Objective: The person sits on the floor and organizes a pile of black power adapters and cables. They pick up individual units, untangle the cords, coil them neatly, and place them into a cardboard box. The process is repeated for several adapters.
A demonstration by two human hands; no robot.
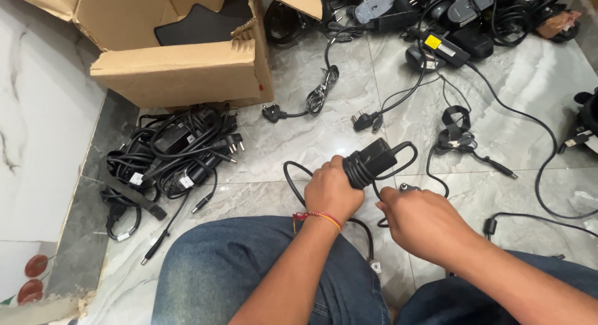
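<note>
Grey marble floor point(299, 138) all around, shiny and pale. Torn brown cardboard box point(180, 69) at the top left, open, with something dark inside. Big tangled pile of black chargers point(168, 157) just below the box. More black chargers and cords point(448, 26) heaped along the top right. Blue jeans point(249, 275) at the bottom, knees apart. Left hand point(331, 191) closed tight around a black charger brick point(372, 161), held above the floor between the knees, with cord wound round it in neat loops. Right hand point(427, 224) just beside, fingers pinched shut on the loose black cord point(408, 188).
</note>
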